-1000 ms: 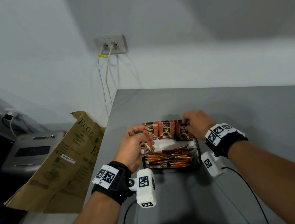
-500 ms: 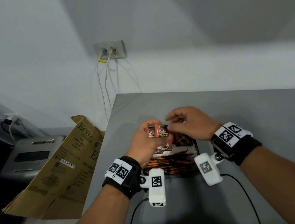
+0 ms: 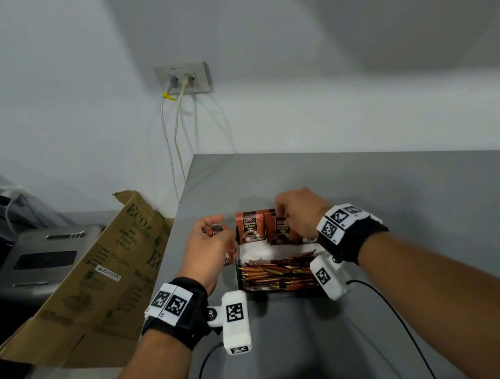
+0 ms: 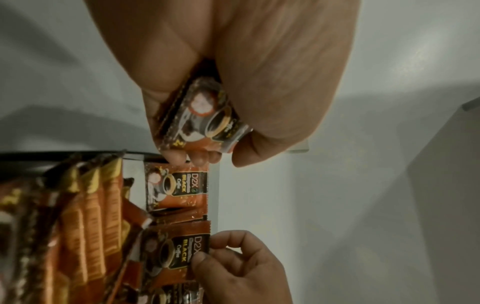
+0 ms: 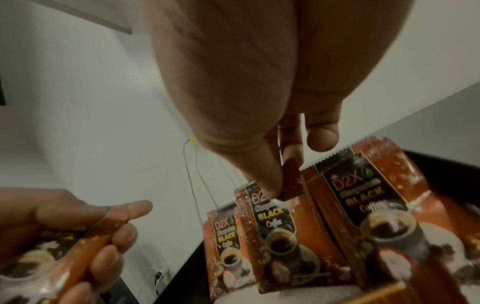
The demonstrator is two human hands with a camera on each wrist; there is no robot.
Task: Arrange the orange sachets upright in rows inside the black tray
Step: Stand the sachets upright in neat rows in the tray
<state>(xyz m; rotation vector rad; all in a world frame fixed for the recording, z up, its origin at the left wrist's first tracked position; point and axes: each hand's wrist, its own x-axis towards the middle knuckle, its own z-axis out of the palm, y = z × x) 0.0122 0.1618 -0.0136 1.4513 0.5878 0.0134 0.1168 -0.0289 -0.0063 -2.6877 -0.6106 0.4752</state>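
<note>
A black tray (image 3: 240, 275) sits on the grey table (image 3: 420, 197). Its near half is packed with several orange sachets (image 3: 278, 273) standing on edge. Along its back wall stand upright orange sachets (image 3: 250, 229), faces toward me. My right hand (image 3: 281, 214) pinches the top edge of one back-row sachet (image 5: 292, 176), next to its neighbours (image 5: 374, 207). My left hand (image 3: 213, 227) hovers just left of the tray and grips a small stack of sachets (image 4: 200, 117).
A brown cardboard box (image 3: 100, 274) leans against the table's left edge, with a grey device (image 3: 43, 260) beyond it. A wall socket (image 3: 183, 79) drops two cables behind the table. Wrist-camera cables (image 3: 391, 314) trail over the near tabletop.
Half a second ago both hands met above the tray at the left hand's stack. The right hand has since come down to the back row with a sachet, and the left has drawn away leftward.
</note>
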